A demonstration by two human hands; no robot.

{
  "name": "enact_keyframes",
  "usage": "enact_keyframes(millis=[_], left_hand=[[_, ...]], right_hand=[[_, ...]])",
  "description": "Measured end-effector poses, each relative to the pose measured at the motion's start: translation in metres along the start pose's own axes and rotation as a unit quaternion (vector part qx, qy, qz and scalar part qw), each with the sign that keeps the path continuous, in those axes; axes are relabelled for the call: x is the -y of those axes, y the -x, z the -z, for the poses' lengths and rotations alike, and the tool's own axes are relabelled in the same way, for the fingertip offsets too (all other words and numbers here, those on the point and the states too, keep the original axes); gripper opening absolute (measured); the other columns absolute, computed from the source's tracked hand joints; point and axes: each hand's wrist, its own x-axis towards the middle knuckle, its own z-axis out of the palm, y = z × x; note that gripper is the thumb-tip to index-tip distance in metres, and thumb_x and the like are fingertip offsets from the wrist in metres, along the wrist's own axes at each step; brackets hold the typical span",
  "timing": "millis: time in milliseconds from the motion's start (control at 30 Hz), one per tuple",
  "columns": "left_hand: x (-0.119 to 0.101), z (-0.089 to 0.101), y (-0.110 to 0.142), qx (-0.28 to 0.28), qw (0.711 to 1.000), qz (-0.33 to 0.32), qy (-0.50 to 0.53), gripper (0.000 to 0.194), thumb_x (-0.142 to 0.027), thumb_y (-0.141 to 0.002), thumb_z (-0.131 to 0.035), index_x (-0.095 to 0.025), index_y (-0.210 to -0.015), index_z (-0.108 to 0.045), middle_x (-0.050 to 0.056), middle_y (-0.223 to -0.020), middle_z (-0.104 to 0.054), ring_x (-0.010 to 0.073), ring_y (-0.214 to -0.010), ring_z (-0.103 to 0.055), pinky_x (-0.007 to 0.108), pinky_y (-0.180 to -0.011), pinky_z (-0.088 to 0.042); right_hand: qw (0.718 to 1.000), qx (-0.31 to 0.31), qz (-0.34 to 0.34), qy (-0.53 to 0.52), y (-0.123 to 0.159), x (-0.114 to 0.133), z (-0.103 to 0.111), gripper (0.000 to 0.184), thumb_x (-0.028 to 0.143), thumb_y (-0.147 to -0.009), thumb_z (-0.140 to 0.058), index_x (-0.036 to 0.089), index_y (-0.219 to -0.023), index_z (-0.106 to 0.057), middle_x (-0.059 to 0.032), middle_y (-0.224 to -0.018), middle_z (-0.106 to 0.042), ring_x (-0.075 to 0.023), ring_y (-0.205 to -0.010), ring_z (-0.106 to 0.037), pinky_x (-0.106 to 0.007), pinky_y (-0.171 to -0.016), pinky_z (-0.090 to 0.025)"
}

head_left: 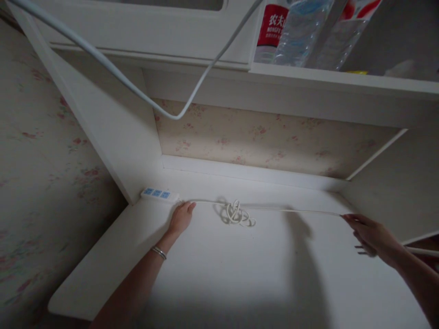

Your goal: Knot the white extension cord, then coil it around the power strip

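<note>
A white power strip [159, 194] with blue socket faces lies at the back left of the white desktop. Just right of it, my left hand [181, 216] is closed on the strip's white cord [308, 211]. The cord runs across the desktop, with a loose tangle of loops [235, 213] in its middle. At the right, my right hand [373, 235] pinches the cord's far stretch, which is pulled nearly straight. Metal prongs of a plug [361, 250] stick out below the right hand's fingers; the plug body is mostly hidden by the hand.
A thick pale cable [176, 117] hangs in a V in front of the upper cabinet [154, 36]. Plastic bottles [302, 32] stand on the shelf at upper right. Side panels [113, 109] and a flowered back wall [240, 135] bound the desktop [219, 274].
</note>
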Motion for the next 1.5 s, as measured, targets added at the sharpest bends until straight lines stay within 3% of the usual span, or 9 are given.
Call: enact_keyframes(millis=[133,233,333,500,567,733,900,1200,1500], left_hand=[[0.002,0.000,-0.005,0.013,0.999,0.017,0.026,0.044,-0.045,-0.096,-0.032,-0.017,-0.083,-0.064,0.010,-0.087,-0.070,0.0207,-0.084,-0.063,0.031,-0.078,-0.044],[-0.002,-0.004,-0.007,0.017,0.998,0.014,0.053,0.041,-0.041,-0.095,-0.035,-0.015,-0.081,-0.064,0.010,-0.083,-0.069,0.0215,-0.080,-0.063,0.032,-0.076,-0.045],[-0.006,-0.008,-0.007,0.011,0.996,-0.001,0.089,0.035,-0.034,-0.094,-0.035,-0.014,-0.091,-0.065,0.011,-0.091,-0.069,0.0210,-0.087,-0.063,0.032,-0.081,-0.046],[-0.006,-0.011,-0.005,0.022,0.989,-0.032,0.141,0.032,-0.025,-0.091,-0.039,-0.014,-0.109,-0.063,0.011,-0.108,-0.068,0.0200,-0.101,-0.061,0.033,-0.093,-0.045],[-0.008,-0.012,-0.003,0.038,0.986,-0.042,0.157,0.033,-0.025,-0.090,-0.041,-0.015,-0.111,-0.064,0.011,-0.110,-0.068,0.0201,-0.103,-0.061,0.034,-0.095,-0.045],[-0.019,-0.015,0.007,0.081,0.973,-0.061,0.206,0.038,-0.030,-0.091,-0.042,-0.016,-0.122,-0.060,0.010,-0.122,-0.064,0.0196,-0.112,-0.059,0.034,-0.100,-0.043],[-0.028,-0.012,0.017,0.106,0.952,-0.016,0.285,0.047,-0.044,-0.095,-0.034,-0.019,-0.129,-0.054,0.010,-0.130,-0.059,0.0194,-0.109,-0.061,0.033,-0.093,-0.048],[-0.029,0.004,0.018,0.165,0.899,0.021,0.404,0.064,-0.059,-0.093,-0.019,-0.015,-0.090,-0.067,0.007,-0.075,-0.070,0.0169,-0.065,-0.064,0.029,-0.061,-0.051],[-0.019,-0.011,0.010,0.081,0.924,0.028,0.374,0.035,-0.038,-0.089,-0.040,-0.014,-0.103,-0.062,0.007,-0.091,-0.069,0.0194,-0.086,-0.064,0.031,-0.076,-0.052]], right_hand=[[0.966,0.090,-0.116,-0.213,0.032,0.033,-0.009,0.037,0.053,-0.071,-0.064,0.029,-0.098,-0.069,-0.0184,-0.078,-0.068,-0.0235,-0.062,-0.066,-0.038,-0.058,-0.049],[0.955,0.190,-0.082,-0.214,0.053,0.054,-0.010,0.038,0.051,-0.069,-0.068,0.028,-0.099,-0.070,-0.0181,-0.107,-0.069,-0.0297,-0.097,-0.067,-0.039,-0.087,-0.051],[0.957,0.274,0.025,-0.096,0.070,0.077,-0.021,0.044,0.052,-0.075,-0.062,0.024,-0.109,-0.066,-0.0144,-0.112,-0.068,-0.0295,-0.107,-0.063,-0.037,-0.090,-0.051],[0.928,0.136,0.174,0.301,0.093,0.131,-0.053,0.039,0.057,-0.085,-0.045,0.024,-0.083,-0.067,-0.0085,-0.065,-0.069,-0.0261,-0.061,-0.066,-0.032,-0.056,-0.043],[0.910,0.104,0.215,0.338,0.100,0.156,-0.067,0.046,0.058,-0.088,-0.039,0.022,-0.074,-0.064,-0.0078,-0.060,-0.066,-0.0231,-0.055,-0.062,-0.030,-0.053,-0.036],[0.961,0.202,0.180,0.061,0.112,0.210,-0.119,0.049,0.056,-0.093,-0.030,0.021,-0.064,-0.048,0.0003,-0.053,-0.055,-0.0139,-0.050,-0.052,-0.025,-0.052,-0.035],[0.933,0.290,0.157,-0.142,0.119,0.246,-0.201,0.045,0.056,-0.095,-0.029,0.022,-0.069,-0.045,0.0032,-0.053,-0.055,-0.0122,-0.047,-0.050,-0.024,-0.053,-0.038],[0.925,0.292,0.218,-0.111,0.102,0.290,-0.305,0.034,0.040,-0.099,-0.026,0.019,-0.088,-0.050,-0.0015,-0.063,-0.062,-0.0140,-0.055,-0.057,-0.024,-0.058,-0.040],[0.929,0.283,0.215,-0.105,0.090,0.276,-0.330,0.031,0.030,-0.098,-0.030,0.018,-0.107,-0.057,-0.0070,-0.088,-0.069,-0.0161,-0.074,-0.062,-0.025,-0.068,-0.043]])
